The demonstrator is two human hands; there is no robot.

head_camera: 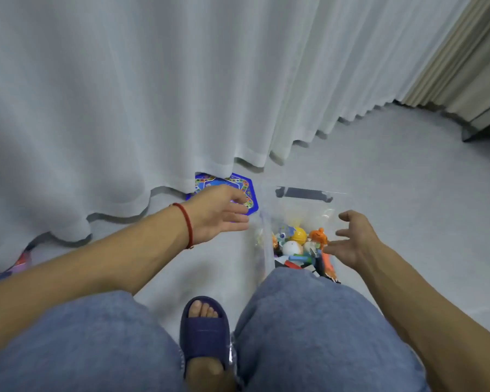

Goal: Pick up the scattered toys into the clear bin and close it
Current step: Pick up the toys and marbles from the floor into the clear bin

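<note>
Left hand, open and empty, hovers directly over the flat blue patterned octagonal board, apparently half under the white curtain, nearer than the open right hand.

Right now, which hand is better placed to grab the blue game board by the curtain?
Left. The left hand is open, reaching directly over the blue game board, while the right hand hovers open at the clear bin, on its far side.
</note>
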